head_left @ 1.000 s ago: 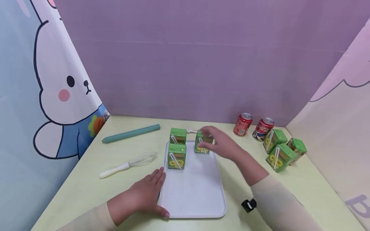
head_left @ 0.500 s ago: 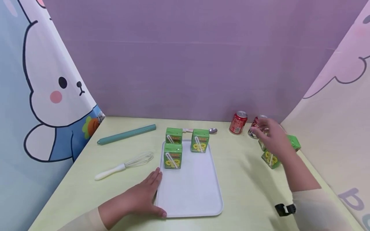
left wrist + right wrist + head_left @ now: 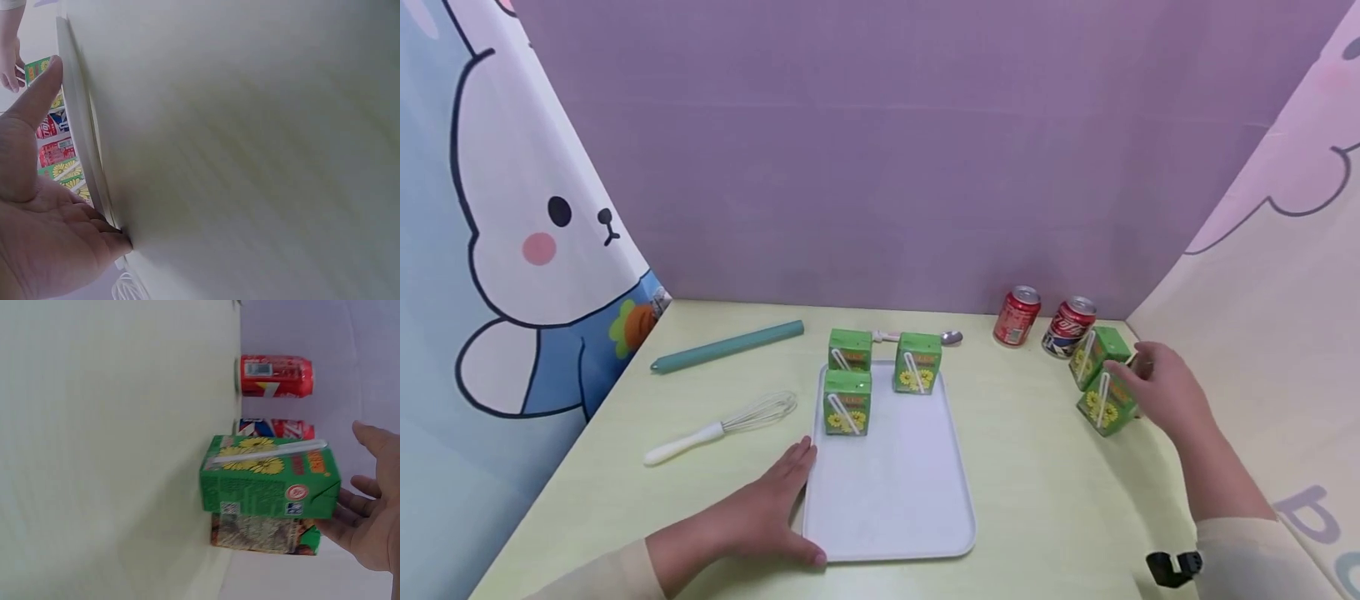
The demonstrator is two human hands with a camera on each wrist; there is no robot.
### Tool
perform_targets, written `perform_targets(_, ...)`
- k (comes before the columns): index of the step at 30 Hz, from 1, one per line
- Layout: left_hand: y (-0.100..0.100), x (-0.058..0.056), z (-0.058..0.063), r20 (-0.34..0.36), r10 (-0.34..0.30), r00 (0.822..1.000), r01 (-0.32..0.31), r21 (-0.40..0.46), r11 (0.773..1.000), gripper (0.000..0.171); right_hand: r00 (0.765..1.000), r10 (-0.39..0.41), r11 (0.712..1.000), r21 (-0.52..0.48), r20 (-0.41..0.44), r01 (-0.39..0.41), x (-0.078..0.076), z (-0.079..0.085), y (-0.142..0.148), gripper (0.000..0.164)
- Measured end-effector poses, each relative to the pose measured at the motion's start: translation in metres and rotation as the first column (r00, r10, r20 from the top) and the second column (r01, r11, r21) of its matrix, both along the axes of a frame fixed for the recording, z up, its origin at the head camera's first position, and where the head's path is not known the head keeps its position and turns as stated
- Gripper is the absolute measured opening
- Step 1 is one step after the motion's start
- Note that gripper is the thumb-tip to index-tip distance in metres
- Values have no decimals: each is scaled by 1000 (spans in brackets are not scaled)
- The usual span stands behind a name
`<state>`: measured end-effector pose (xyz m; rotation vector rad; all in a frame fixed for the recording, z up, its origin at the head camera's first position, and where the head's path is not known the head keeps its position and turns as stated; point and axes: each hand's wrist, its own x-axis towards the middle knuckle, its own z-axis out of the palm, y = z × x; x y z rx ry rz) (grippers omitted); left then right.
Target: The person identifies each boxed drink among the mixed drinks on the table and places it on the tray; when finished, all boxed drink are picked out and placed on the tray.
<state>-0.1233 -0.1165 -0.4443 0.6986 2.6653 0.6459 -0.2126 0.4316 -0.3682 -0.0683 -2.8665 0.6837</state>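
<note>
A white tray [image 3: 891, 500] lies mid-table with two green drink cartons in its far left corner, the nearer carton [image 3: 847, 403] and one behind it [image 3: 850, 348]. A third carton [image 3: 917, 363] stands at its far right. My left hand [image 3: 767, 512] rests against the tray's left edge, thumb at the near corner, fingers along the side. On the right, my right hand [image 3: 1168, 392] reaches over a group of green cartons, thumb beside the front carton [image 3: 1107, 404]. In the right wrist view its fingers [image 3: 353, 509] spread behind that carton [image 3: 269, 481], with another carton [image 3: 265, 534] beyond.
Two red cans, one plain red [image 3: 1017, 317] and one red and blue [image 3: 1069, 327], stand at the back right beside another green carton [image 3: 1097, 354]. Left of the tray lie a whisk [image 3: 726, 429] and a teal rod [image 3: 730, 346]. A spoon [image 3: 951, 337] lies behind the tray.
My right hand has left the carton at the tray's far right and moved right to the carton group. My left hand stays at the tray edge. The head view has shifted slightly.
</note>
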Motion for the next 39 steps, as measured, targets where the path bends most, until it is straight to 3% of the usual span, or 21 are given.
perform_targets(8, 0, 2, -2, -4, 20, 1000, -20, 16, 1000, 133, 995, -67, 998, -12, 79, 69, 0, -18, 5, 89)
perform_targets(15, 1, 2, -3, -3, 17, 1000, -17, -1, 1000, 133, 974, -135, 990, -3, 183, 138, -3, -37, 9, 98)
perform_targets(28, 1, 2, -1, 3, 18, 1000, -18, -9, 1000, 132, 982, -142, 990, 29, 122, 139, -4, -42, 0, 99)
perform_targets(39, 1, 1, 0, -3, 3, 1000, -3, -31, 1000, 132, 993, -53, 995, 84, 105, 44, -3, -34, -35, 98)
